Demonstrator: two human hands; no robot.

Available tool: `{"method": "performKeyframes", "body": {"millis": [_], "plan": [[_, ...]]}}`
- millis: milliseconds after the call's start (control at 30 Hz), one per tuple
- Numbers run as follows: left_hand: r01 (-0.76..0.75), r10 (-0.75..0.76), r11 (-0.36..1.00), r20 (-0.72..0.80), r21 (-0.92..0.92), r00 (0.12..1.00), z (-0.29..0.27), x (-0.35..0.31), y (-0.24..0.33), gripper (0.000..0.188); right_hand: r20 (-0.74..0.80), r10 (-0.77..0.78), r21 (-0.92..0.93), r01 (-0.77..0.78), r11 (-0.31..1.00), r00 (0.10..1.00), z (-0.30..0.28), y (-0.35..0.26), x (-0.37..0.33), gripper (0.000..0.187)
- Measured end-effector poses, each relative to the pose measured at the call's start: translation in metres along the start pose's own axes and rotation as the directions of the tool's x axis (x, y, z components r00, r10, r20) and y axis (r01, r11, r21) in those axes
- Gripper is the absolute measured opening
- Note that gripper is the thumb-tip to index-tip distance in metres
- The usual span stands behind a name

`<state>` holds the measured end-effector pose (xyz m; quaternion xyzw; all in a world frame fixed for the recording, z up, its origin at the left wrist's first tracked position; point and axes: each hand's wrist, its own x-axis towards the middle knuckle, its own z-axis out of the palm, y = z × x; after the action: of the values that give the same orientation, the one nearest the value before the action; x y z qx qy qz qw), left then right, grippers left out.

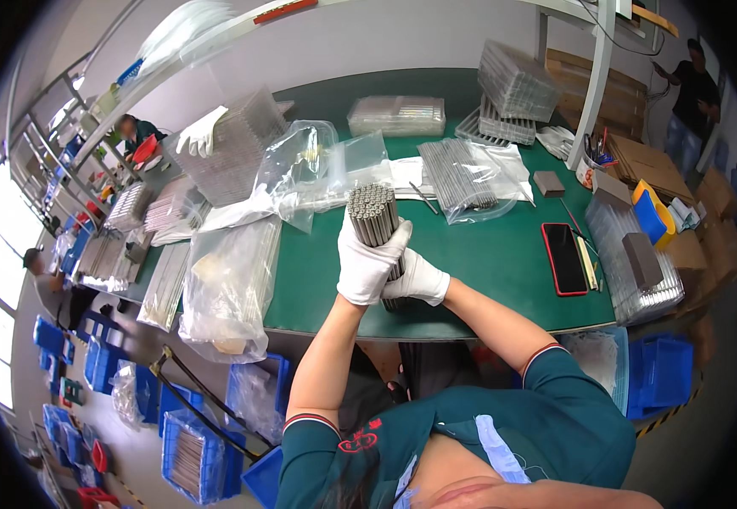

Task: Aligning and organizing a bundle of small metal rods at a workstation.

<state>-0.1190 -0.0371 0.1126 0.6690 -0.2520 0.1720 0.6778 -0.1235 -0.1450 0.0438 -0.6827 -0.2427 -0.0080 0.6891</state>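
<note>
Rod bundle [372, 224]: clasped by left grip [367, 270] and right grip [423, 278] | plastic bag [231, 284] crowds table [500, 276] leftward | bagged rods [460, 180] beyond | phone [564, 260] rightward

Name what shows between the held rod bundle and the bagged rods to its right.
Between rod bundle and bagged rods, the head view shows a thin dark stick, green tabletop and some white sheet.

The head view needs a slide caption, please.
White-gloved left hand and right hand clasp bundled grey rods over a green worktable.
</note>
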Motion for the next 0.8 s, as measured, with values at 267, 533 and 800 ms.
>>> {"method": "performKeyframes", "body": {"millis": [267, 533, 800], "plan": [[0.314, -0.181, 0.867, 0.343, -0.387, 0.922, -0.020, 0.009, 0.004, 0.057, 0.009, 0.105, -0.175, -0.102, 0.979, 0.994, 0.002, 0.011, 0.004, 0.051], [0.132, -0.126, 0.987, 0.073, -0.088, 0.989, -0.003, 0.003, -0.008, 0.016, 0.132, -0.027, 0.110, 0.012, 0.994, 0.991, -0.011, 0.003, 0.012, 0.083], [0.159, -0.147, 0.986, 0.216, -0.044, 0.965, -0.007, 0.008, -0.008, 0.054, -0.039, -0.187, -0.132, 0.181, 0.975, 0.982, -0.012, -0.111, 0.040, 0.100]]}}
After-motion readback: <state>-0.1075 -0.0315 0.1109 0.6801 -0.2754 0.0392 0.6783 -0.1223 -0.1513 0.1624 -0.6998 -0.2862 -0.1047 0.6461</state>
